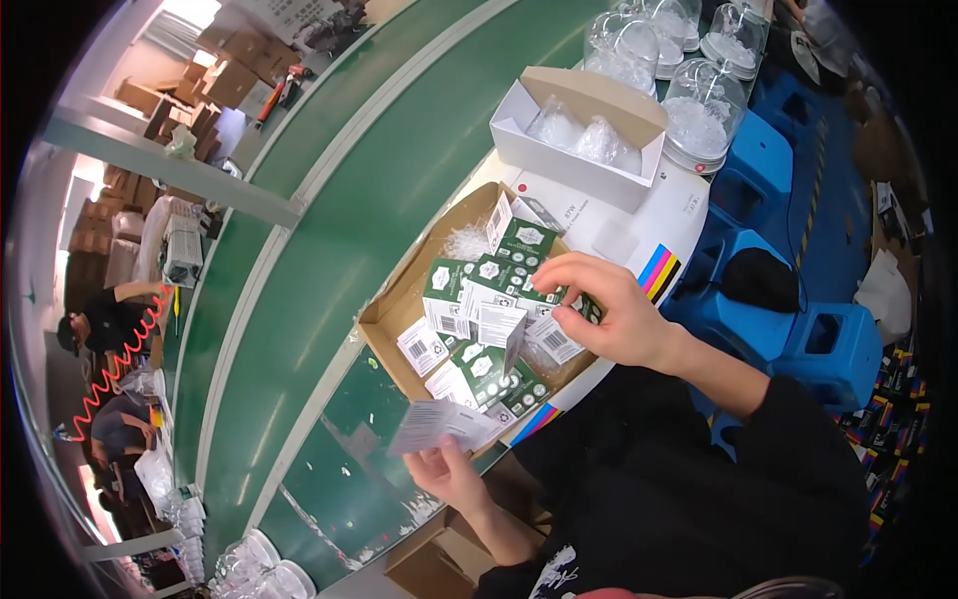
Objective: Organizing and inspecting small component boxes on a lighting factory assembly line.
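A shallow cardboard tray [392,326] lies in front of me, filled with several small green-and-white boxes [487,365] at different angles. Clear shredded filler [466,243] shows at its far end. Pinched between the thumb and fingers of my left hand [451,477] is a thin white printed leaflet [419,426], just past the tray's near left corner. My right hand [617,311] hovers over the right side of the tray, above the green boxes. Its fingers are curved, with a gap between thumb and forefinger, and I see nothing held there.
Beyond the tray stands an open white box [569,165] with clear plastic-wrapped items. Clear domes [699,115] on white bases crowd the far right. A green conveyor [329,235] runs along the left. Blue stools [823,354] stand at right; other people [120,314] work far left.
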### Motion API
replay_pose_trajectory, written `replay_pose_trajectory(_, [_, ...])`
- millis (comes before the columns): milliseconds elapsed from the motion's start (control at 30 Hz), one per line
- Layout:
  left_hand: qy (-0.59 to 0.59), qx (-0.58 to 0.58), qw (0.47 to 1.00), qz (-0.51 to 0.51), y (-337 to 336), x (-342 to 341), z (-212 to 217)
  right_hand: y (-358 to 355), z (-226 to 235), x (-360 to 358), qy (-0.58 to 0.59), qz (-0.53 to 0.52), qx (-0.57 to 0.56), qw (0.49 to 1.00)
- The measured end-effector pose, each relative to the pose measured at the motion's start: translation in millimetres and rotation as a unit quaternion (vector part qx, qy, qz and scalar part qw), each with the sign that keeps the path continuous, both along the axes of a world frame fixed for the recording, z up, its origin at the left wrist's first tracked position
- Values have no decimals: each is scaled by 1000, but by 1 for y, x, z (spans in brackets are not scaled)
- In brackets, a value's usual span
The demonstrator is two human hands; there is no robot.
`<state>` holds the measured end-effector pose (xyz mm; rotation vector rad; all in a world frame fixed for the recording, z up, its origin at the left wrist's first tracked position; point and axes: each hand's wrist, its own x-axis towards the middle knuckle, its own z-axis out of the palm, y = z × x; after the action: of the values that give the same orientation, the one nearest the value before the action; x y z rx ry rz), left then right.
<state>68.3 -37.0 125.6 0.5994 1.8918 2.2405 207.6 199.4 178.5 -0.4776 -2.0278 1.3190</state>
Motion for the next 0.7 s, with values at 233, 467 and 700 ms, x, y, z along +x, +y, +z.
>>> replay_pose_trajectory(233, [102,-58,984,-137,12,0,20,10,-14,-45,0,2,200,980])
replay_pose_trajectory(467, [-18,-92,987,-132,-11,18,17,67,-16,-110,-187,15,325,927])
replay_pose_trajectory(700, [-81,-15,994,-65,-16,16,14,102,-65,-156,-355,66,367,857])
